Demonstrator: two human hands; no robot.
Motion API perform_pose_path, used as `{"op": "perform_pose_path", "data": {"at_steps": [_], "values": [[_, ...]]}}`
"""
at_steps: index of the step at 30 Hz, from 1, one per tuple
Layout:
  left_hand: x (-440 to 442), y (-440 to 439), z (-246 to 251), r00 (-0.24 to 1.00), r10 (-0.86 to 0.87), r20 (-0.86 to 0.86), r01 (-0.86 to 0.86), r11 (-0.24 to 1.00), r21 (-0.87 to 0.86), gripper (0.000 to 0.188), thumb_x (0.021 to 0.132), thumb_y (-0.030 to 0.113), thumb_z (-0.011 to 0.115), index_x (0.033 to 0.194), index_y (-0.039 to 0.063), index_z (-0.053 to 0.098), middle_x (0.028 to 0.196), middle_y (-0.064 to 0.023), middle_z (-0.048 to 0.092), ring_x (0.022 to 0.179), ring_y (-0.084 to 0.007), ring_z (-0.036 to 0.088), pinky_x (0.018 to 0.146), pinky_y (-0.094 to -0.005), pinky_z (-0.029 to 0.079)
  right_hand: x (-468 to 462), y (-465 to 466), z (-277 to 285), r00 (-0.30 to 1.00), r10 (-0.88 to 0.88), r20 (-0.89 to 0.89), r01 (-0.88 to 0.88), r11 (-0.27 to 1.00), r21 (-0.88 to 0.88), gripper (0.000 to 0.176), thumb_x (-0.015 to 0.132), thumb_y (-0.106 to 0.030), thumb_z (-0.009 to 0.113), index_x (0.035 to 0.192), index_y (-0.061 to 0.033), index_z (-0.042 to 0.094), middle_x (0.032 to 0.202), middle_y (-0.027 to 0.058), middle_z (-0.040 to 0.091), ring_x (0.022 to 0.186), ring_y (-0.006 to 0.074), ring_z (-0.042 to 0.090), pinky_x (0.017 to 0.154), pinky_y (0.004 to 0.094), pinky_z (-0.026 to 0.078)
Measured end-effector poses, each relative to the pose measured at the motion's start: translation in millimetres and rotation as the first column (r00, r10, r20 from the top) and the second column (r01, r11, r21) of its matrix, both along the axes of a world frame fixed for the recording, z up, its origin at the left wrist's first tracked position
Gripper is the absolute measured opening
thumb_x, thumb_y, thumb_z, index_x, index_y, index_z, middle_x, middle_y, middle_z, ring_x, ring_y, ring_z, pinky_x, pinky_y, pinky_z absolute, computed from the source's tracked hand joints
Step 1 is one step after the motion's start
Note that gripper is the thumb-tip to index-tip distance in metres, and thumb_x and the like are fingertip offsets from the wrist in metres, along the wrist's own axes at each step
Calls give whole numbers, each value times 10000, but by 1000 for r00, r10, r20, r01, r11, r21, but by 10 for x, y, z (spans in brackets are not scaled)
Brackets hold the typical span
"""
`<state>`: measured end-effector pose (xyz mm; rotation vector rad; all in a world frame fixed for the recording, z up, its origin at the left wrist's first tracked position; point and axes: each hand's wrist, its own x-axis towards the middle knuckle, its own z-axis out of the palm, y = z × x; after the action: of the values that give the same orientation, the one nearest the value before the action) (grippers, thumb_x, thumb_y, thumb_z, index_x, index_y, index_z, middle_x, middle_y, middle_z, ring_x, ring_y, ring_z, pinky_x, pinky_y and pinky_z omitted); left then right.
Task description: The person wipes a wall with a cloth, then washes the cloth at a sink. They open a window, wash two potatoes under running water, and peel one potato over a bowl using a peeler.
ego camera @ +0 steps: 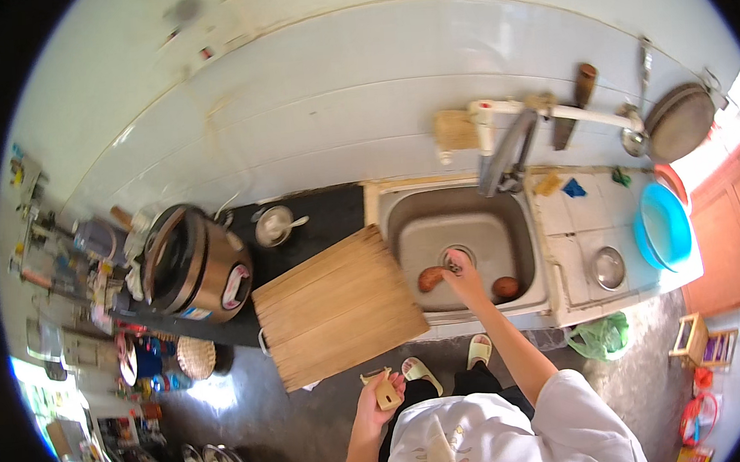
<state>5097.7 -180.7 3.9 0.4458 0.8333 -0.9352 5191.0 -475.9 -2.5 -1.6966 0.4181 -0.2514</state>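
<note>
In my left hand (pixel 378 399), low in front of my body, is a pale yellow peeler (pixel 388 397) with a wide handle. My right hand (pixel 463 275) reaches down into the stainless steel sink (pixel 402 229), over the drain. Its thumb is at the end of a reddish-brown sweet potato (pixel 431 279); whether the fingers grip it I cannot tell. A second, rounder sweet potato (pixel 506 287) lies in the sink's near right corner. Left of the sink, a wooden cutting board (pixel 340 304) rests at an angle, jutting past the counter's front edge.
A grey faucet (pixel 508 157) stands behind the sink. On the left counter are a rice cooker (pixel 218 267) and a metal bowl with a spoon (pixel 274 227). The tiled right counter holds a small steel bowl (pixel 607 268) and blue basins (pixel 664 228). A green plastic bag (pixel 603 337) lies below.
</note>
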Motion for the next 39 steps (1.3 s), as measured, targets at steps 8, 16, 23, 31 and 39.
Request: {"op": "perform_pose_path", "data": {"at_steps": [8,16,23,31,39], "values": [[62,-1037,171,908,-275,315,261,961,89,333,831,341,470,922,27,534,678,-62,541,511,-168,465,530,-298,385,-1827,-2194,425,520,-831,196,555,155,-817,429,720,-128,559,1119,-12,453,1150,172,448,1100,323,390,932,405,293],[121,-1645,416,882,-283,377,233,957,173,334,811,318,531,968,24,511,674,-48,528,501,-150,496,465,-263,391,-2074,-2824,117,567,-671,-477,571,738,-359,349,786,-163,453,1042,74,438,732,214,594,556,242,601,458,341,471],[156,-1266,428,867,-225,444,158,970,185,537,838,481,411,1051,-5,494,705,-49,528,538,-143,480,511,-276,402,-1388,-2312,22,787,-591,-175,570,806,-156,259,772,-87,425,980,66,446,548,99,527,416,144,515,367,262,423],[531,-248,504,839,-31,544,-6,998,66,613,858,541,271,1152,31,441,743,-27,469,610,-134,445,580,-259,392,-148,71,328,983,65,-169,-70,997,-21,211,814,-132,498,977,3,495,555,44,508,422,111,489,390,244,397],[1100,704,590,834,-135,535,-5,968,251,426,893,360,376,1171,41,418,793,-32,501,657,-141,483,620,-279,425,272,1465,212,906,295,-302,-335,938,-89,287,819,-216,524,1050,-44,528,618,114,557,536,184,544,534,294,432]]}}
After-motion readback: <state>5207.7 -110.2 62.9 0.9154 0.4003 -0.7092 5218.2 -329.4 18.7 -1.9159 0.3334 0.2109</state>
